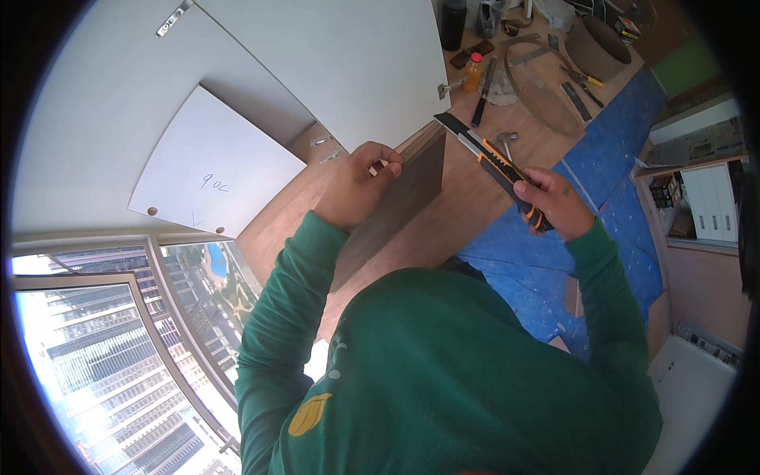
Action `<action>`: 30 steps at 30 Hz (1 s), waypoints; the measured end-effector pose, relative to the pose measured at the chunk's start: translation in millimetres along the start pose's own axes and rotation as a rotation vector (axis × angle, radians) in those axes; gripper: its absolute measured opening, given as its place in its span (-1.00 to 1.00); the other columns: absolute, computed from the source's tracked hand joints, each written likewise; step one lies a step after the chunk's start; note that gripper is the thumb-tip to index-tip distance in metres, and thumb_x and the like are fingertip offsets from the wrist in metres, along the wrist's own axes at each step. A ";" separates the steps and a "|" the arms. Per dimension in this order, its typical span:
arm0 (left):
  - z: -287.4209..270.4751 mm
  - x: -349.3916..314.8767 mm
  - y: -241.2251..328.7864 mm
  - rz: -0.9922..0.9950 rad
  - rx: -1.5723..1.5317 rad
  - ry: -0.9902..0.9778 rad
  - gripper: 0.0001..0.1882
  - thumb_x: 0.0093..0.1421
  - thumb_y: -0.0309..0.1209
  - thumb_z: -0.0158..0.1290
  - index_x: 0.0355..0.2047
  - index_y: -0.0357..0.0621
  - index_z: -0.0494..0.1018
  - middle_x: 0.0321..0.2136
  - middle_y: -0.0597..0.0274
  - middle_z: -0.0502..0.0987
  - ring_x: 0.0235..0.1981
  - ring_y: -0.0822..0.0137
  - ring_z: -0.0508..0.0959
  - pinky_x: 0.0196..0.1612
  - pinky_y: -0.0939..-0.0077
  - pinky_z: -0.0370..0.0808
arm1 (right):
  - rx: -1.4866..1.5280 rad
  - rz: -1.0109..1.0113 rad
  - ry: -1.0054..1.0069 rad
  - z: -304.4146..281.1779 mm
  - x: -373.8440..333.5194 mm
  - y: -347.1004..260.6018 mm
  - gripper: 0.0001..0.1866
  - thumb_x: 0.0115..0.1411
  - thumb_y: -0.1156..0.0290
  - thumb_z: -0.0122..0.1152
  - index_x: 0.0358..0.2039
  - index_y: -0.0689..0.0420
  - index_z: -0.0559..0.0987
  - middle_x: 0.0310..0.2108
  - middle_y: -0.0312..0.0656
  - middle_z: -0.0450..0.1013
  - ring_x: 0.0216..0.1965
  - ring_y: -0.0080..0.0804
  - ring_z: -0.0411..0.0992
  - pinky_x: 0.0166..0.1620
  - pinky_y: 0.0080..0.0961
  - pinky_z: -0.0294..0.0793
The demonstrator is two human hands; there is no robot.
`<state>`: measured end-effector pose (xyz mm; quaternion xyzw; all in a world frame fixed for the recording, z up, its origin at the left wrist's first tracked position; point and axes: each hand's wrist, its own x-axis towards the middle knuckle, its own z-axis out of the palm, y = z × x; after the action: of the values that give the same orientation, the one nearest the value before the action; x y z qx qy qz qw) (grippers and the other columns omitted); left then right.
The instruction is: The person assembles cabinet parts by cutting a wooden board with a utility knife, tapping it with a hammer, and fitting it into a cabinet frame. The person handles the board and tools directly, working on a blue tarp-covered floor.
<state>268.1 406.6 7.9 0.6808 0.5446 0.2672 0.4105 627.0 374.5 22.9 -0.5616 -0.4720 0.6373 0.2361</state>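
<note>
In my right hand (560, 204) is a black and orange utility knife (499, 168), its long blade out and slanting up to the left toward a board. That dark brown board (408, 190) stands on edge on the wooden work surface, its narrow upper edge facing me. My left hand (360, 184) is closed at the near part of this edge, thumb and forefinger pinched together. Whatever sits between those fingers, if anything, is too small to make out. The blade's tip lies close to the far end of the board in the picture; I cannot tell whether they touch.
White panels with metal hinges (445, 90) stand beyond the board, one marked panel (214, 170) leaning at left. A hammer (505, 141), a bottle of orange drink (473, 73) and several tools lie farther back. Blue sheeting (507, 253) covers the floor; a window (87, 340) is at lower left.
</note>
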 end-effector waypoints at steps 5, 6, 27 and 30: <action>-1.5 -1.1 -2.9 0.101 -0.068 -0.069 -0.78 0.37 -0.42 0.16 -0.01 -0.16 0.56 0.00 0.30 0.54 -0.05 0.41 0.50 0.00 0.44 0.47 | -0.005 0.008 0.000 2.2 -1.2 -2.0 -0.70 0.48 0.16 0.22 -0.11 0.18 0.58 -0.56 -0.38 0.39 -0.68 -0.61 0.41 -0.64 -0.61 0.39; -2.3 -0.9 -3.3 0.093 -0.083 -0.086 -0.79 0.37 -0.43 0.15 -0.01 -0.15 0.57 0.05 0.29 0.52 -0.01 0.40 0.51 0.02 0.44 0.47 | -0.009 0.009 0.000 3.0 -1.8 -3.2 -0.70 0.48 0.16 0.22 -0.11 0.18 0.58 -0.56 -0.38 0.39 -0.68 -0.61 0.42 -0.64 -0.61 0.39; 3.1 4.0 4.0 0.077 -0.132 -0.057 -0.76 0.30 -0.44 0.18 -0.03 -0.10 0.62 0.24 0.17 0.42 0.18 0.24 0.49 0.20 0.31 0.44 | -0.073 0.060 -0.093 6.3 -1.0 -13.1 -0.67 0.46 0.16 0.28 -0.04 0.19 0.60 -0.51 -0.37 0.41 -0.61 -0.63 0.42 -0.60 -0.60 0.42; 7.7 7.6 8.7 0.127 -0.075 0.071 -0.76 0.26 -0.47 0.19 -0.06 -0.10 0.62 0.11 0.15 0.50 0.12 0.19 0.53 0.17 0.29 0.47 | -0.111 0.058 -0.140 2.8 3.6 -14.1 -0.65 0.45 0.14 0.28 -0.01 0.19 0.61 -0.48 -0.38 0.41 -0.56 -0.63 0.43 -0.57 -0.59 0.44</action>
<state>281.0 411.2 10.7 0.6883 0.5041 0.3369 0.3981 620.2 382.8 33.1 -0.5414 -0.5053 0.6544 0.1528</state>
